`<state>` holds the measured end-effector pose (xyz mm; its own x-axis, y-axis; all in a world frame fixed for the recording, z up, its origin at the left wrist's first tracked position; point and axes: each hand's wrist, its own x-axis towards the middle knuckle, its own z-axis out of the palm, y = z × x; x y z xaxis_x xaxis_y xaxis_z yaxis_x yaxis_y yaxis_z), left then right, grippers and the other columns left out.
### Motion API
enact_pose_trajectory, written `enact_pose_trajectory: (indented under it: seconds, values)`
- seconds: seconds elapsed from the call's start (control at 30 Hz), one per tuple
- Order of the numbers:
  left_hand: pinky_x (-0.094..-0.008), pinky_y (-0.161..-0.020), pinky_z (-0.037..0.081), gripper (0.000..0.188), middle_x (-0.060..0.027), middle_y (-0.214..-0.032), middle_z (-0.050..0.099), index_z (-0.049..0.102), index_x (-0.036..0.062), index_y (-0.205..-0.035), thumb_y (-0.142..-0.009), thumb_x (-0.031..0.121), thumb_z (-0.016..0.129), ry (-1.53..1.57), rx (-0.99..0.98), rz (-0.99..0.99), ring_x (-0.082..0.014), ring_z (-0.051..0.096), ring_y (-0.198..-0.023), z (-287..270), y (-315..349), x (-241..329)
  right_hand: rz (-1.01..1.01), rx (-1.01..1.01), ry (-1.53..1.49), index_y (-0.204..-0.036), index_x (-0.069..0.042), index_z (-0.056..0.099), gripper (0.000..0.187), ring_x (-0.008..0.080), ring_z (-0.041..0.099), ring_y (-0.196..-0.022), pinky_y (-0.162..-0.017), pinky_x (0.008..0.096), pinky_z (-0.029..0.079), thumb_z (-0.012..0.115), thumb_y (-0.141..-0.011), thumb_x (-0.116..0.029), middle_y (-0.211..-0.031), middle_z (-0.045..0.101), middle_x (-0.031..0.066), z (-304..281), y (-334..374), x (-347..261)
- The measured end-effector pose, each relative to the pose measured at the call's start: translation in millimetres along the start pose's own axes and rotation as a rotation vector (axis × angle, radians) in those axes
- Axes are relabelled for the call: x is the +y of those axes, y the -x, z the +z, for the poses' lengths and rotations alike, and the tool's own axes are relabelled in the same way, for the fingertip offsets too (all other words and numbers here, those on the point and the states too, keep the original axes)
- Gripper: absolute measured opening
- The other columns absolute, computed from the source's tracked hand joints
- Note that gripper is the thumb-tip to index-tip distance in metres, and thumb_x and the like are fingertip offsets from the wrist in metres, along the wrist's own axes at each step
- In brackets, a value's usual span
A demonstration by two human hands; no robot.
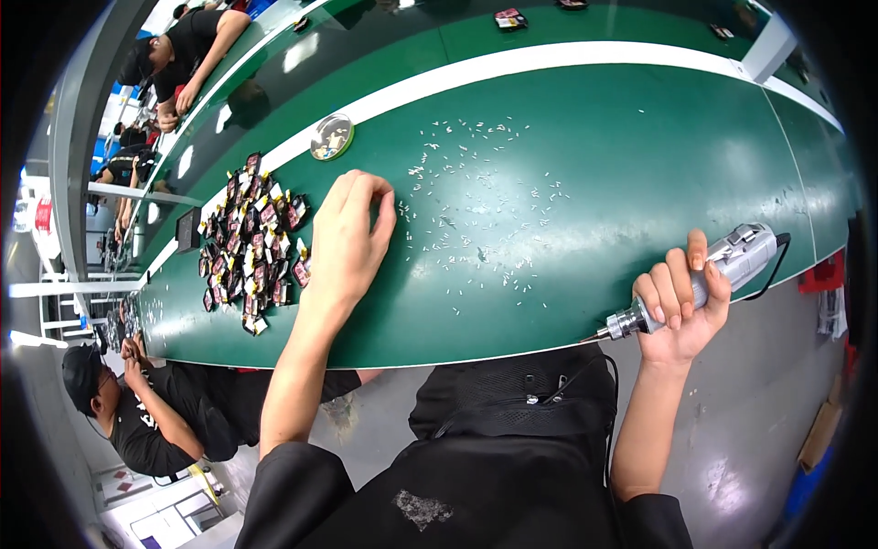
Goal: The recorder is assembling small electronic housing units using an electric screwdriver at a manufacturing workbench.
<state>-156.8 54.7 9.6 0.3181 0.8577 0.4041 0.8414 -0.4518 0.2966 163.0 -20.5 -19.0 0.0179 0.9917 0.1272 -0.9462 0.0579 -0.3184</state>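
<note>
My right hand [681, 297] is wrapped round a silver-grey electric screwdriver [736, 261] at the table's front edge. Its thin bit points left, and a black cord leaves its back end. Over the green table, my left hand [352, 233] has its fingers curled toward the thumb in a pinch; whatever lies between the fingertips is hidden. Just left of it lies a heap of small black packs [247, 242] with printed faces and yellow-and-white bits. Tiny white slivers [485, 201] are scattered over the tabletop to the right of my left hand.
A round clear dish [331, 137] with a green rim holds small pale pieces near the white strip. Beside the heap stands a black box [188, 229]. A co-worker [155, 412] sits at the left, another person [187, 59] works across the table. A metal post [770, 46] rises far right.
</note>
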Motion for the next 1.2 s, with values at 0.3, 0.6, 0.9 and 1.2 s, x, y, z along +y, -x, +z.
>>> enact_pose_trajectory:
  seconds: [0.3, 0.6, 0.9, 1.2]
  values:
    - [-0.0206, -0.064, 0.042, 0.004, -0.0100, -0.086, 0.057, 0.053, -0.0032, -0.089, -0.090, 0.000, 0.056, 1.484, -0.121, -0.439, -0.0099, 0.052, -0.073, 14, 55, 124, -0.175, -0.047, -0.051, -0.090, -0.005, 0.046, 0.010, 0.0087, 0.037, -0.040, -0.048, 0.0257, 0.037, 0.048, -0.091, -0.015, -0.052, 0.037, -0.0018, 53, 5, 11]
    - [-0.0220, -0.059, 0.044, 0.010, -0.0125, -0.084, 0.058, 0.056, -0.0060, -0.089, -0.092, 0.004, 0.054, 1.790, -0.210, -0.444, -0.0114, 0.054, -0.069, 30, 62, 132, -0.240, -0.059, 0.054, -0.091, -0.004, 0.046, 0.011, 0.0085, 0.039, -0.040, -0.050, 0.0253, 0.037, 0.050, -0.089, -0.014, -0.053, 0.038, -0.0021, 68, 8, 14]
    - [-0.0251, -0.055, 0.042, 0.018, -0.0120, -0.076, 0.052, 0.053, -0.0039, -0.085, -0.092, 0.012, 0.055, 1.717, -0.241, -0.468, -0.0150, 0.051, -0.065, 28, 61, 137, -0.233, -0.046, 0.070, -0.092, -0.004, 0.047, 0.011, 0.0083, 0.038, -0.041, -0.050, 0.0254, 0.037, 0.050, -0.089, -0.014, -0.053, 0.038, -0.0024, 63, 10, 18]
    - [-0.0247, -0.050, 0.040, 0.009, -0.0101, -0.073, 0.057, 0.057, -0.0046, -0.078, -0.074, -0.011, 0.062, 1.017, -0.028, -0.097, -0.0144, 0.051, -0.056, 35, 56, 139, -0.227, -0.084, 0.221, -0.092, -0.004, 0.047, 0.012, 0.0077, 0.038, -0.041, -0.047, 0.0241, 0.037, 0.050, -0.088, -0.015, -0.052, 0.040, -0.0025, 60, 13, 15]
